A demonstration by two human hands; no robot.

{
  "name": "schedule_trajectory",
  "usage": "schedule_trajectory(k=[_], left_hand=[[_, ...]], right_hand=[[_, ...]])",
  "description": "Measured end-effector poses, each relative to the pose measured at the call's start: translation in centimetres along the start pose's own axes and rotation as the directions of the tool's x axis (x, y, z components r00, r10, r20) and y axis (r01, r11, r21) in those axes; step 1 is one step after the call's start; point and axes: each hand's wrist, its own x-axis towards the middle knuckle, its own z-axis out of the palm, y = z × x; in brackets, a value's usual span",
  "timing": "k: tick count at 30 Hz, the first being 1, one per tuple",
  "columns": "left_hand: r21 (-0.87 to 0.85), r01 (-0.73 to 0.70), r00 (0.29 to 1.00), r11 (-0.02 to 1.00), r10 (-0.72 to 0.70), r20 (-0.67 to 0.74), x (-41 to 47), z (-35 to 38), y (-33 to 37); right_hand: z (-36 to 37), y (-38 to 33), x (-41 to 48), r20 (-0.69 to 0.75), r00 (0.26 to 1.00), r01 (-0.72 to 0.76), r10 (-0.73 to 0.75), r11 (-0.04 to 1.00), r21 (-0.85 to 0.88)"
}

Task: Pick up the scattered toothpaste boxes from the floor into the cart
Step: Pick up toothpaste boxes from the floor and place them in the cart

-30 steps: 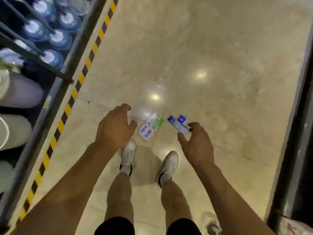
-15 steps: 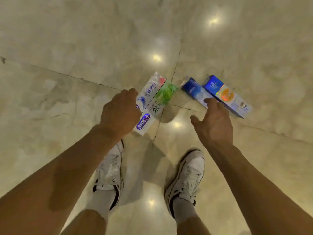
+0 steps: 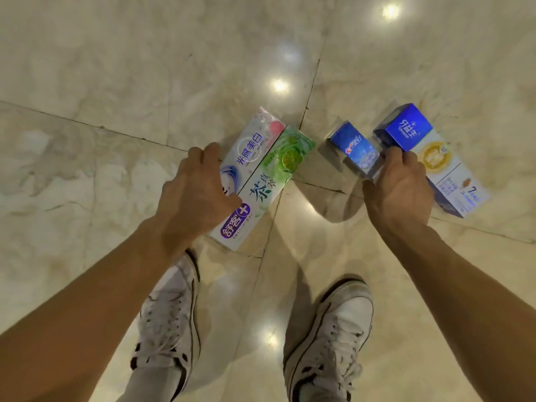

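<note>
Nearest the camera, a left shoe (image 3: 168,323) and a right shoe (image 3: 333,329) stand on the pale marble floor (image 3: 116,68), both short of the green box (image 3: 272,175). The left hand (image 3: 194,195) sits just left of the green box, fingers curled over the outer edge of the white box (image 3: 249,152) and thumb on top, gripping it. The white box lies flat against the green box's left side. Right of the green box, apart from it, lies a small blue box (image 3: 353,149), with a blue-and-white box (image 3: 435,158) beside that. The right hand (image 3: 400,190) covers their near ends, fingers bent into the gap between them; I cannot tell whether it grips either.
</note>
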Motion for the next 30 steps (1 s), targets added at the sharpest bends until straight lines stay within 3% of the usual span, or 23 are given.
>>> schedule_trajectory(k=[4,8,10,16,22,30], left_hand=[[0.009,-0.044,0.999,0.999,0.044,0.022,-0.4,0.6,0.6],[0.150,-0.063,0.993,0.987,0.077,-0.085,-0.1,1.4,1.0],[0.136,-0.044,0.994,0.990,0.057,-0.091,0.0,1.3,1.2],[0.145,-0.085,0.982,0.986,0.108,-0.156,-4.2,-3.9,4.2],[0.160,-0.096,0.984,0.982,0.118,-0.131,-13.3,-17.0,10.1],[0.164,-0.154,0.966,0.974,0.183,-0.181,-26.9,-41.6,20.9]], right_hand=[[0.5,-0.3,-0.3,-0.051,0.999,0.011,-0.009,0.999,0.042],[0.2,-0.6,-1.6,-0.035,0.999,0.000,0.005,0.989,0.149],[-0.3,-0.8,-2.7,-0.042,0.999,0.019,-0.012,0.983,0.180],[-5.2,-0.9,-6.7,-0.046,0.997,-0.041,0.054,0.968,0.248],[-19.0,-3.3,-14.5,-0.031,0.996,-0.069,0.083,0.944,0.321],[-46.2,-4.5,-24.7,-0.159,0.985,0.001,0.064,0.924,0.382]])
